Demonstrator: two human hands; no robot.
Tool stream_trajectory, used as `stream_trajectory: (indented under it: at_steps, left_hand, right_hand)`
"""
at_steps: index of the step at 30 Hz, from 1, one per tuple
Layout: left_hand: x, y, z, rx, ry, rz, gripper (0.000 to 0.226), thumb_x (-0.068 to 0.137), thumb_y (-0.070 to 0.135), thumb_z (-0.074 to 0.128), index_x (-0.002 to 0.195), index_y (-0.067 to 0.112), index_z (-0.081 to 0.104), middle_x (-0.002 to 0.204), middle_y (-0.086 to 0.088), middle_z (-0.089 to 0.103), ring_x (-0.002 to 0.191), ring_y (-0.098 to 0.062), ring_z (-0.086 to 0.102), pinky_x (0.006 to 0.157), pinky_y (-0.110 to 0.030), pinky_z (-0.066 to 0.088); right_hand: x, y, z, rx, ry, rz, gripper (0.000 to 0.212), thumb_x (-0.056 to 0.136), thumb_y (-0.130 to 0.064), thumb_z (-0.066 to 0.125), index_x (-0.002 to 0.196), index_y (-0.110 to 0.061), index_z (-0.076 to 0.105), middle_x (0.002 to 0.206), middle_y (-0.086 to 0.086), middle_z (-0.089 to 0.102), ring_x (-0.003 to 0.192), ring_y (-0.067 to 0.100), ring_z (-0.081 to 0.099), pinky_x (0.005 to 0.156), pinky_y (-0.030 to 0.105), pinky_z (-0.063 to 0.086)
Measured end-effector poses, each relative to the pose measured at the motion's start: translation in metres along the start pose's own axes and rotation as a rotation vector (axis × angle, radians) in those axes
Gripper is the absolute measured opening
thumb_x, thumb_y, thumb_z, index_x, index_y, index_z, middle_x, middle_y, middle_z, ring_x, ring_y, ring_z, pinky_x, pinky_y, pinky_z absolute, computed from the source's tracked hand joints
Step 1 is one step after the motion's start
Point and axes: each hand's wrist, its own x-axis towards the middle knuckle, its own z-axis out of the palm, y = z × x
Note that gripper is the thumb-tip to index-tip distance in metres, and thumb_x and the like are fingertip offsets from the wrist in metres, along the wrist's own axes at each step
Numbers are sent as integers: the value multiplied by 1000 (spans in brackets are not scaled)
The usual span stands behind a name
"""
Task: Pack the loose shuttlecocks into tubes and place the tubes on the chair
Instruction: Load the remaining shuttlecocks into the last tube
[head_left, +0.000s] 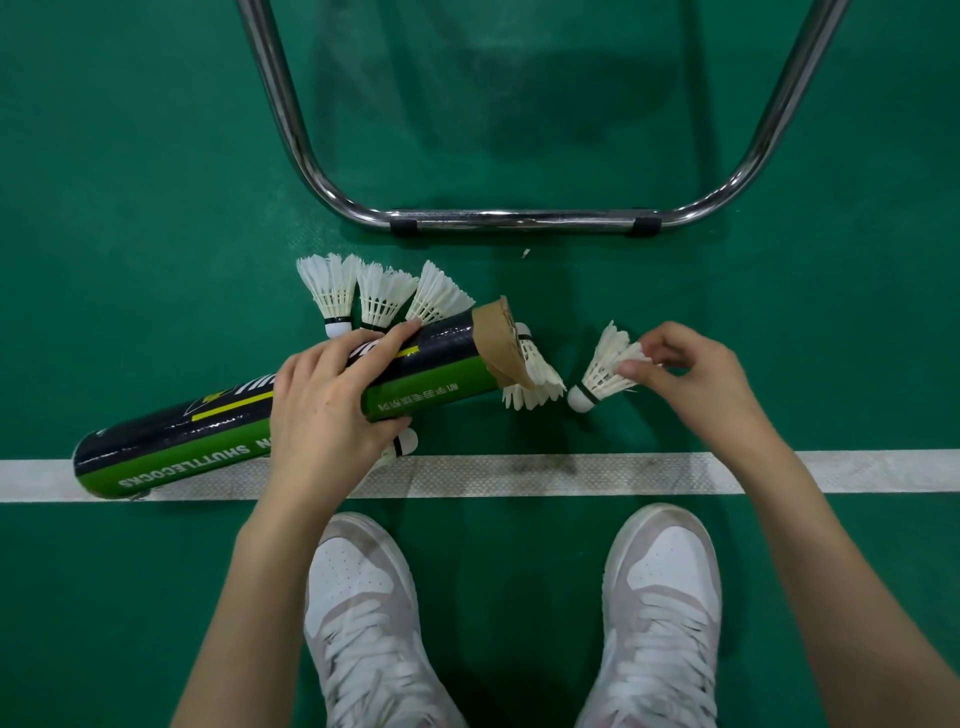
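Green floor (130, 182) lies bare on both sides of us, and the chrome chair frame (519, 221) curves across just beyond the shuttles. A white line (519, 475) runs between our shoes (662, 597) and the work. Our left hand (324, 410) grips the dark-and-green tube (431, 374), tilted with its cardboard mouth toward the right. Our right hand (691, 384) pinches a feather shuttle (602, 371), cork down-left, near that mouth. Three shuttles (382, 293) lie behind the tube
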Motion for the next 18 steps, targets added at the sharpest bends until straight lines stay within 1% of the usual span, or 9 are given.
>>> stream_trajectory:
  at_steps: [3, 5, 7, 10, 13, 15, 18]
  left_hand:
    - [0, 2, 0, -7, -7, 2, 92, 60, 22, 85, 136, 40, 37, 118, -2, 56, 106, -31, 50, 93, -44, 33]
    - [0, 3, 0, -5, -13, 12, 91, 61, 22, 85, 136, 40, 36, 119, -2, 56, 107, -30, 50, 94, -44, 33]
    - [0, 5, 0, -3, -21, 20, 91, 61, 22, 85, 136, 40, 36, 119, -2, 56, 107, -30, 50, 93, -45, 34]
    - [2, 9, 0, 11, -25, 33, 91, 61, 22, 84, 136, 40, 36, 119, -3, 56, 107, -30, 50, 93, -45, 34]
    - [3, 12, 1, 20, -25, 42, 90, 61, 23, 84, 136, 40, 36, 120, -3, 56, 107, -31, 50, 93, -45, 35]
    - [4, 15, 0, 13, -23, 46, 89, 61, 23, 84, 136, 39, 37, 120, -3, 56, 107, -30, 51, 93, -45, 34]
    - [5, 17, -1, 10, -19, 47, 88, 61, 23, 84, 136, 39, 39, 121, -2, 56, 108, -30, 50, 94, -44, 34]
  right_hand:
    - [-6, -6, -6, 152, 48, -15, 19, 81, -18, 70, 73, -27, 55, 63, -14, 63, 63, -7, 53, 66, 11, 39]
    - [-9, -15, -11, 234, 60, -47, 18, 84, -14, 67, 75, -27, 57, 63, -18, 66, 64, -6, 56, 69, 8, 42]
    - [-12, -23, -14, 303, 75, -74, 16, 85, -12, 66, 77, -25, 58, 63, -18, 67, 64, -4, 57, 70, 8, 43]
    - [-15, -37, -13, 384, 73, -106, 14, 87, -11, 64, 80, -23, 59, 65, -16, 68, 67, -1, 58, 72, 11, 45]
    - [-18, -49, 0, 435, 23, -122, 17, 87, -6, 61, 81, -21, 57, 62, -17, 67, 64, -3, 59, 70, 10, 45]
    - [-21, -55, 10, 456, -36, -112, 18, 87, -5, 61, 81, -21, 57, 64, -18, 67, 66, -5, 61, 69, 9, 45]
    - [-26, -62, 20, 469, -131, -123, 19, 84, -4, 63, 81, -22, 60, 69, -16, 69, 70, -2, 63, 71, 11, 48]
